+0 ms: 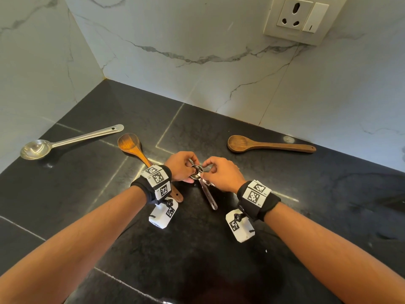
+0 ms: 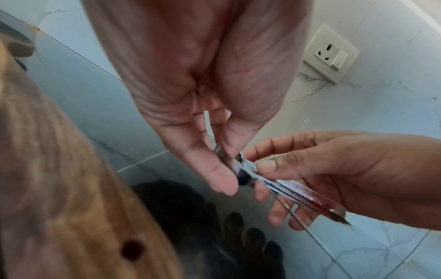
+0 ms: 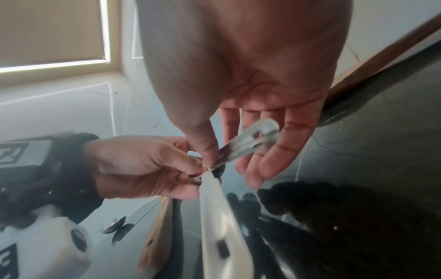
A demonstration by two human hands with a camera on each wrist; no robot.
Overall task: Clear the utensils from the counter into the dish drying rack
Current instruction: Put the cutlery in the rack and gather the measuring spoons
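Small steel measuring spoons (image 1: pixel 196 173) are held just above the middle of the black counter (image 1: pixel 197 249), bowls nested and handles fanned apart. My left hand (image 1: pixel 190 167) pinches the bowls between thumb and fingers. My right hand (image 1: pixel 207 172) pinches the spoons at the neck; one handle (image 3: pixel 253 139) lies across its fingers and another (image 3: pixel 219 217) hangs down toward me. The left wrist view shows the spoons (image 2: pixel 286 190) between both hands. On the counter lie a steel ladle (image 1: pixel 65 141) at the far left and two wooden spoons (image 1: pixel 131 145) (image 1: pixel 269 145). No drying rack is in view.
Marble walls meet in a corner behind the counter, with a wall socket (image 1: pixel 295 18) at the upper right. The left wooden spoon's handle runs under my left wrist. A window (image 3: pixel 52 34) shows in the right wrist view.
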